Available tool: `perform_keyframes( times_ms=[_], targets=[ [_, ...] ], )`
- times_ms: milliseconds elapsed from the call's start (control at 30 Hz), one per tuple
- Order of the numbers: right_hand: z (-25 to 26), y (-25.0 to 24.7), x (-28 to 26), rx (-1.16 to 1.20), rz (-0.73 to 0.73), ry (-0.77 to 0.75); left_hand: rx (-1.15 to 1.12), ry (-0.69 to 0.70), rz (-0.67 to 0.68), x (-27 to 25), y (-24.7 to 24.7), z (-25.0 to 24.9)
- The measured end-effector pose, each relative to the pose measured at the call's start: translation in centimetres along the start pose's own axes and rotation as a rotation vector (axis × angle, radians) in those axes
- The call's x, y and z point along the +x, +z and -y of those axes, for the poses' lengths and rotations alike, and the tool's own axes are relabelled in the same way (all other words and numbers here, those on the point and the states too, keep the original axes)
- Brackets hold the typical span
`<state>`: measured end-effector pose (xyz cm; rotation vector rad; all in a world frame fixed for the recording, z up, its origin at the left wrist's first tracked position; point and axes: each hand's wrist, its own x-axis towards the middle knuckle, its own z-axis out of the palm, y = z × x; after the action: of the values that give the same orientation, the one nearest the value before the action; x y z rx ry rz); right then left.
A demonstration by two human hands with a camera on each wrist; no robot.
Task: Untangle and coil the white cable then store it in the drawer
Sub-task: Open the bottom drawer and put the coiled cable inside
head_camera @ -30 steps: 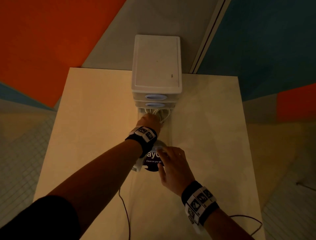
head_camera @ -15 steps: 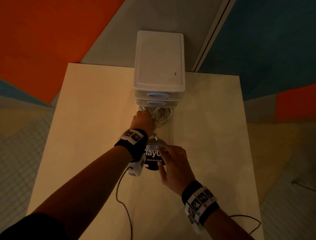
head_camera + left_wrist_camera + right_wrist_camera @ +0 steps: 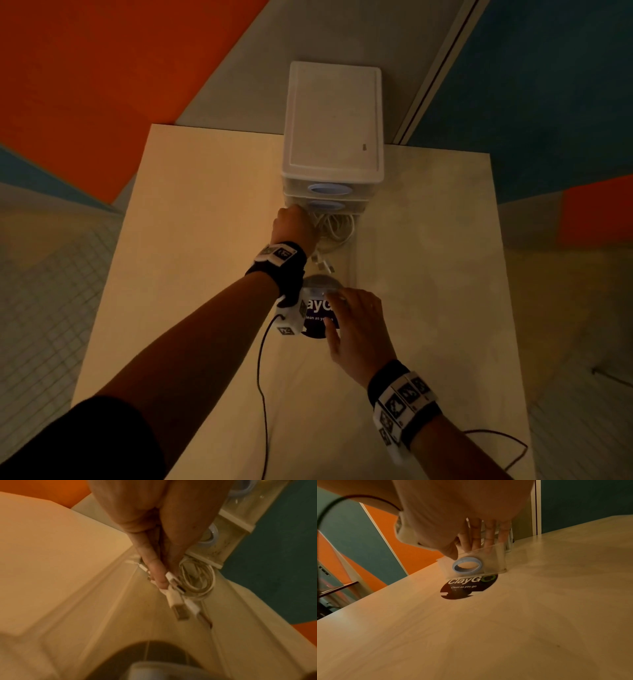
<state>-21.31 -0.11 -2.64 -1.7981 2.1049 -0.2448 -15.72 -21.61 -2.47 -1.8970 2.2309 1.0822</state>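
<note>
White cable (image 3: 197,580): coiled in loose loops, lying inside the pulled-out bottom drawer (image 3: 352,260) at its far end, just in front of the drawer unit (image 3: 334,120). Its two plugs trail toward me out of the coil.
Plugs (image 3: 178,605): white with metal tips, side by side, just under my fingertips in the left wrist view.
My left hand (image 3: 294,228): reached into the drawer, knuckles up, at the left of the coil. My thumb and a finger (image 3: 154,566) are drawn together, narrow, pinching the cable strands near the plugs.
My right hand (image 3: 356,325): on the drawer's clear front panel (image 3: 476,563), fingers fairly straight and a little spread over its top edge, thumb at the panel's left corner. I cannot tell how firmly it holds.
Drawer front: clear plastic with a pale blue ring pull (image 3: 467,564), tilted toward me, its lower edge at the round black sticker (image 3: 467,586).
Sticker: reads "ClayGo" and "Clean as you go", flat on the surface (image 3: 205,222).
Drawer unit: pale plastic, flat lid, two upper drawers closed, each with a blue oval pull; it stands at the far edge of the surface.
Wrist bands: black, with printed marker tags, one on each of my wrists.
Black cords: thin, one from each wrist, trailing across the surface toward me.
</note>
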Motion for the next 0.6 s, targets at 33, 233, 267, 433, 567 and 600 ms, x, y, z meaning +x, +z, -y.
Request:
perform_keyframes(
  times_ms=[33,233,267,433,567,600],
  targets=[
    [0.1,0.0,0.1,-0.006,-0.002,0.003,0.010,0.012,0.000,-0.2,-0.1,0.3],
    [0.6,-0.2,0.6,-0.027,0.006,0.025,0.046,0.134,-0.040,-3.9,-2.2,1.5],
    [0.8,-0.3,0.6,-0.024,0.005,0.028,0.035,0.155,-0.050,-4.8,-2.8,1.7],
    [1.9,-0.7,0.5,-0.018,-0.024,0.019,-0.081,0.324,-0.084,-11.6,-4.6,5.4],
    [2.9,0.0,0.0,0.023,-0.056,-0.034,-0.107,0.280,0.119,-19.1,-3.8,12.8],
    [3.1,0.4,-0.2,0.024,-0.058,-0.045,-0.090,0.240,0.171,-21.4,-3.2,15.1]
  ],
)
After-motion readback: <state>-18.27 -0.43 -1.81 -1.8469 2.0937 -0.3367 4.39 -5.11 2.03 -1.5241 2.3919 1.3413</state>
